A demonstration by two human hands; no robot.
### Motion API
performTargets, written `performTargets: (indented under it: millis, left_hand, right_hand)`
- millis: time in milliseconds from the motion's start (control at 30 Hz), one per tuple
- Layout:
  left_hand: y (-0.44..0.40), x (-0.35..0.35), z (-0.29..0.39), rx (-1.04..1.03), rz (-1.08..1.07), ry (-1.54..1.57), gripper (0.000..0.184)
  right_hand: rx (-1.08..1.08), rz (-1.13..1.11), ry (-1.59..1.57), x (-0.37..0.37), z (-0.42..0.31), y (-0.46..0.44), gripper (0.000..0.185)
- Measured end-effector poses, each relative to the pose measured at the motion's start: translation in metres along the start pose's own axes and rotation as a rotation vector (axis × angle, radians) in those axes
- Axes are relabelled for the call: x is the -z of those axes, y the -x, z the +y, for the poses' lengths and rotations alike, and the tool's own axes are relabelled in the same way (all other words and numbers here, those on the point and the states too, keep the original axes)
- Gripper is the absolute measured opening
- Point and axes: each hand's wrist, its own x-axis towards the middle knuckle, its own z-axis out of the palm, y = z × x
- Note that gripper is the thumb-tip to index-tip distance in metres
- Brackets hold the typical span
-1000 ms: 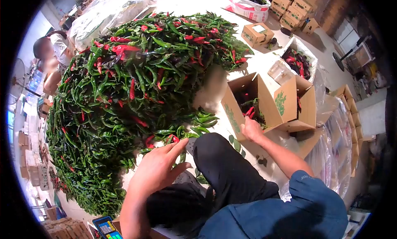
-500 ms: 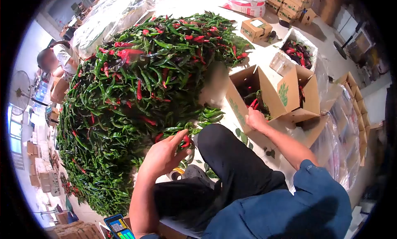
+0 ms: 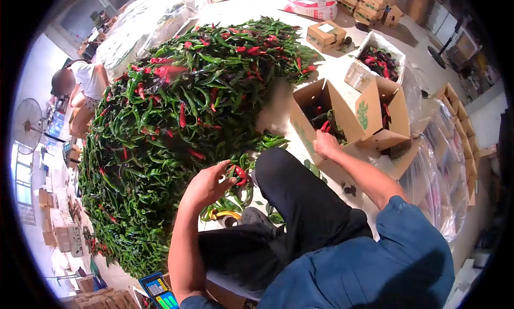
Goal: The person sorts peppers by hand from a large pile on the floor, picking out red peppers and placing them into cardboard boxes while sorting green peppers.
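The pepper heap is green flecked with red, the cartons brown with green print.

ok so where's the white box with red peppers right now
Upper right of the head view: the white box sits just beyond the two open cardboard boxes near your right hand, to the right of a closed carton.
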Motion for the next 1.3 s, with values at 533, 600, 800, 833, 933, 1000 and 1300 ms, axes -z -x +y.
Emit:
performTargets:
  millis: [533, 600, 800, 833, 933, 1000, 1300]
  left_hand:
    - [0.006, 0.022, -0.001, 0.014, 0.17, 0.152, 0.055]
    - [0.008, 0.023, -0.006, -0.031, 0.199, 0.117, 0.054]
    - [0.001, 0.02, -0.001, -0.043, 0.148, 0.184, 0.055]
    - [-0.002, 0.019, 0.002, -0.051, 0.15, 0.173, 0.056]
    - [-0.009, 0.018, 0.008, -0.057, 0.145, 0.146, 0.056]
    - [-0.013, 0.019, 0.01, -0.049, 0.14, 0.127, 0.056]
    - [-0.032, 0.017, 0.002, -0.034, 0.076, 0.058, 0.058]
  right_hand:
    - [0.069, 0.01, -0.097, 0.009, 0.005, 0.001, 0.034]
    - [0.158, 0.036, -0.135, 0.009, 0.008, 0.01, 0.034]
    - [0.236, 0.056, -0.12, 0.024, 0.0, 0.02, 0.035]
    - [0.196, 0.036, -0.111, 0.023, 0.0, 0.018, 0.036]
    - [0.236, 0.025, -0.23, -0.011, 0.035, -0.02, 0.04]
    - [0.108, 0.008, -0.143, -0.025, 0.042, -0.035, 0.042]
    - [0.082, -0.016, -0.065, 0.003, 0.011, -0.009, 0.035]
